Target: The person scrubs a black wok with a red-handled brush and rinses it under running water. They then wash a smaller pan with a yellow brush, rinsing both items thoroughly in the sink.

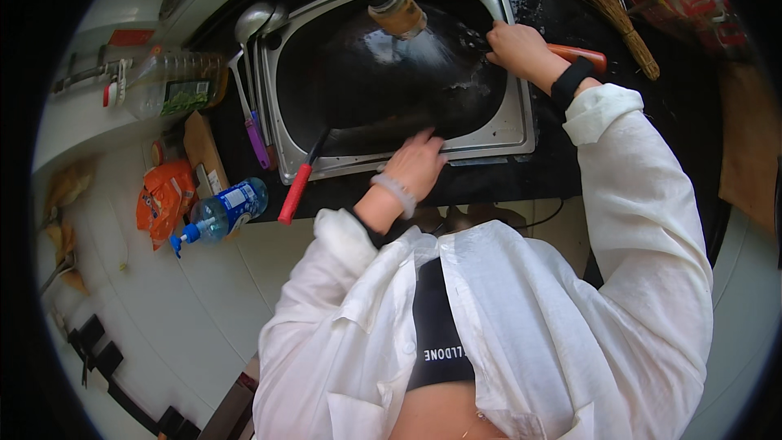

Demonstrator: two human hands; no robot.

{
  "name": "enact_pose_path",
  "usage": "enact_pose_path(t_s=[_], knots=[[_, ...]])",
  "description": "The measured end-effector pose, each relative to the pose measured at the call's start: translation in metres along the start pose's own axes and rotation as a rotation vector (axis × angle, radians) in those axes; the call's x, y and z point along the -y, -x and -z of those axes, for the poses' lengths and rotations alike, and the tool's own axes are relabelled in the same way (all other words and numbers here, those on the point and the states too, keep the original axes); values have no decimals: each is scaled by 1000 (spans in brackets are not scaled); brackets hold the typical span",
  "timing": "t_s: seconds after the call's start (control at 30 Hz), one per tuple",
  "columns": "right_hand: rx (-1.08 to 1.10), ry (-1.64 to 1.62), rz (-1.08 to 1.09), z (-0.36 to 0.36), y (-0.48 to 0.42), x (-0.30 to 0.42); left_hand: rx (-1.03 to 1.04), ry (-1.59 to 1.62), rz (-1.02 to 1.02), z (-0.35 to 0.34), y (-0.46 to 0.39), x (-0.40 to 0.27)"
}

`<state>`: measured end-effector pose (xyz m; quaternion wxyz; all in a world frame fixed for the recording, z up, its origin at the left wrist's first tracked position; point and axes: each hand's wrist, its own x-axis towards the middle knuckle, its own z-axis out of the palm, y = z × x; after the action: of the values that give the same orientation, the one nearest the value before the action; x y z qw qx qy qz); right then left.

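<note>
A large dark wok (391, 82) appears to fill the stainless steel sink (489, 142), its outline hard to tell from the dark basin. Water sprays onto it from the faucet head (397, 13). My right hand (518, 47) is curled at its right side, over the sink's rim, and an orange handle (577, 56) runs out behind my wrist. At the near rim, my left hand (415, 162) is slightly blurred, palm down with fingers spread, fingertips over the dark surface. To its left, a red-handled utensil (296, 194) leans over the front rim; its far end is hidden in the dark.
Metal ladles (253, 23) and a purple-handled utensil (256, 142) lie along the sink's left side. Further left are a blue pump bottle (229, 205), an orange bag (164, 198) and a large plastic bottle (183, 82). A straw brush (617, 15) lies at the back right.
</note>
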<state>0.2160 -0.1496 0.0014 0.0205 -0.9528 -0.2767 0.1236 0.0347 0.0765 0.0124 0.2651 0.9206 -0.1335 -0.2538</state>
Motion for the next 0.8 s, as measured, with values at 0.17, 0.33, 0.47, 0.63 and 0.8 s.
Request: enact_pose_path(t_s=[0.17,0.33,0.47,0.63,0.8], knots=[[61,-13,-31,36,-8,20,100,44,321,-45,-81,-14],[105,-64,-4,47,3,35,278,119,347,-66,-114,-1],[123,-111,70,44,16,45,275,114,124,-51,-104,26],[139,-153,60,59,19,51,221,-16,293,-9,-70,102],[123,-131,64,67,18,69,276,-498,388,-14,-63,278]])
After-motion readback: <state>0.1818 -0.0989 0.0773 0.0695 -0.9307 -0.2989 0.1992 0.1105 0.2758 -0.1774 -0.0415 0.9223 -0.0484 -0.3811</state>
